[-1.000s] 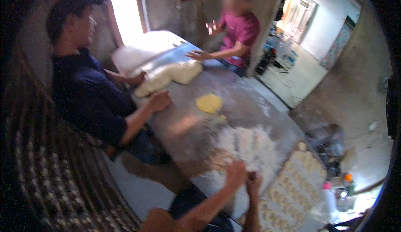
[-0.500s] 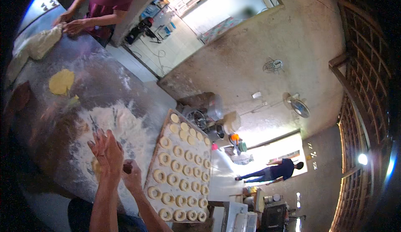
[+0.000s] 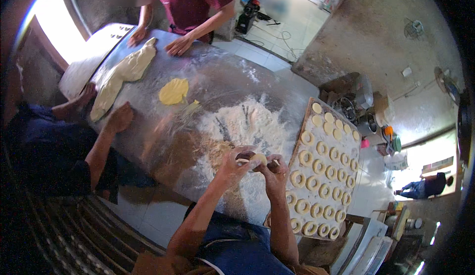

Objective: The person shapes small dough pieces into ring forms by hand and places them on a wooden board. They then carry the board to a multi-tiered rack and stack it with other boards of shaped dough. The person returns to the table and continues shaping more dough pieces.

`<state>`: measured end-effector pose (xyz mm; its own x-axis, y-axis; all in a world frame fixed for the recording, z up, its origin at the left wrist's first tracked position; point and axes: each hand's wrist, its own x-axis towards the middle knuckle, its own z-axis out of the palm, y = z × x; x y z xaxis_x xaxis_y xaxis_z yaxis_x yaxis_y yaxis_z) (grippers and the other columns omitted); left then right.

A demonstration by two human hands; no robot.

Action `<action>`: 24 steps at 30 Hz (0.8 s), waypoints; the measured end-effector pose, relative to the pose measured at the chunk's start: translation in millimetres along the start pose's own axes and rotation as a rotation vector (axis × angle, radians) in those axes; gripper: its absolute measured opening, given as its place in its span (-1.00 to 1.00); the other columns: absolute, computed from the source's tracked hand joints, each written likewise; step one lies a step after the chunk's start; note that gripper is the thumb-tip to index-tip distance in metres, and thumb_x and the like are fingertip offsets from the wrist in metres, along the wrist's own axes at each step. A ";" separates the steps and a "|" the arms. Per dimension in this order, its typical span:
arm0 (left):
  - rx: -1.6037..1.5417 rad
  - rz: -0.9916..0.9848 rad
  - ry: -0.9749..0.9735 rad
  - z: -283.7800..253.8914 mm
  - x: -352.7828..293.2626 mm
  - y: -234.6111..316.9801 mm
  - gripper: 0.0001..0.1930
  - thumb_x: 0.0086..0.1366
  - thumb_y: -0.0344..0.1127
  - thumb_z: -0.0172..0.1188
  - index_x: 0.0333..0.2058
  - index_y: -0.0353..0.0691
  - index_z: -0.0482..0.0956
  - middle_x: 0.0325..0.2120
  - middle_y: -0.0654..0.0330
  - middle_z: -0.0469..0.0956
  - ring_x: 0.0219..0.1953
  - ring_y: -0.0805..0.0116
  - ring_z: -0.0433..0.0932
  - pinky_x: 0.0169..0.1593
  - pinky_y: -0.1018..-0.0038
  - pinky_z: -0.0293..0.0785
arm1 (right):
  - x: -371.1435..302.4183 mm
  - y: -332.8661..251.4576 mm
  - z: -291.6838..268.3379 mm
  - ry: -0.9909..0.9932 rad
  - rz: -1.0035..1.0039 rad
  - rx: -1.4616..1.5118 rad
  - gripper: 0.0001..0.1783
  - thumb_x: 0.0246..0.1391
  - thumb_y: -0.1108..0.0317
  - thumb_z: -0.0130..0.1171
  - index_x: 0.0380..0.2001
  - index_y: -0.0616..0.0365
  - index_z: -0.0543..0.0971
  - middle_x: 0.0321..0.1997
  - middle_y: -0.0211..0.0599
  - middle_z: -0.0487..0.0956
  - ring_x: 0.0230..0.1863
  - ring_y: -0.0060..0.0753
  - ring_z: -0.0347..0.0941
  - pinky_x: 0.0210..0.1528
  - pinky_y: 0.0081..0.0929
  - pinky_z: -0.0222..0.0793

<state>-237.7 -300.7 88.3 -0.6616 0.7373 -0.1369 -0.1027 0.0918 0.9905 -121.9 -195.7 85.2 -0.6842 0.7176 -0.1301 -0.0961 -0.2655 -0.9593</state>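
A small piece of pale dough (image 3: pixel 259 160) is held up between my two hands, above the floured table. My left hand (image 3: pixel 231 168) closes on its left side with curled fingers. On the other side my right hand (image 3: pixel 275 171) pinches it, fingers bent. My fingers cover part of the dough, so its full shape is hard to make out. Just beyond both hands spreads a patch of white flour (image 3: pixel 252 119). To the right, close to my right hand, lies a tray (image 3: pixel 319 132) with rows of dough rings and several small flat rounds.
A yellow flattened dough piece (image 3: pixel 173 91) lies farther left on the metal table (image 3: pixel 227 67). Beyond it stretches a long white dough slab (image 3: pixel 123 72). A co-worker in maroon (image 3: pixel 195 0) stands across the table; another in dark clothes (image 3: pixel 54 141) works at the left.
The view has swung left. My left hand, earlier raised with fingers stretched, and my right, earlier a fist, have come together on the dough. The maroon-clad co-worker's hands have left the white dough.
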 end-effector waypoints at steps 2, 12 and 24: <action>0.001 -0.030 -0.067 -7.0 -0.2 7.5 -0.69 0.18 -0.30 0.29 -0.15 -0.35 0.59 -0.28 0.13 0.57 -0.21 0.34 0.58 -0.20 0.44 0.55 | 1.6 -1.4 9.4 0.006 -0.042 -0.118 -0.69 -0.07 0.65 0.25 -0.27 0.23 0.38 -0.31 -0.14 0.58 -0.29 -0.37 0.57 -0.24 -0.44 0.55; 0.009 0.014 -0.113 -5.2 1.3 13.5 -0.76 0.25 -0.43 0.17 -0.11 -0.34 0.56 -0.18 0.13 0.55 -0.16 0.37 0.55 -0.12 0.44 0.52 | -0.3 -13.1 11.6 -0.074 -0.048 -0.190 -0.56 -0.07 0.67 0.19 -0.10 0.23 0.33 -0.23 -0.17 0.56 -0.28 -0.44 0.55 -0.26 -0.51 0.51; -0.889 -0.118 -0.129 28.1 -12.4 -25.5 -0.67 0.15 -0.51 0.05 -0.10 -0.12 0.27 -0.33 0.22 0.45 -0.27 0.40 0.49 -0.22 0.51 0.44 | 1.6 -12.6 -14.0 0.000 0.203 -0.332 -0.36 0.29 -0.06 -0.27 -0.71 0.18 0.41 -0.60 -0.27 0.47 -0.56 -0.38 0.35 -0.46 -0.49 0.24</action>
<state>-206.0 -293.3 65.2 -0.5275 0.8301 -0.1807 -0.7358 -0.3401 0.5856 -111.7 -182.2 93.6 -0.6649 0.6720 -0.3260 0.2811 -0.1792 -0.9428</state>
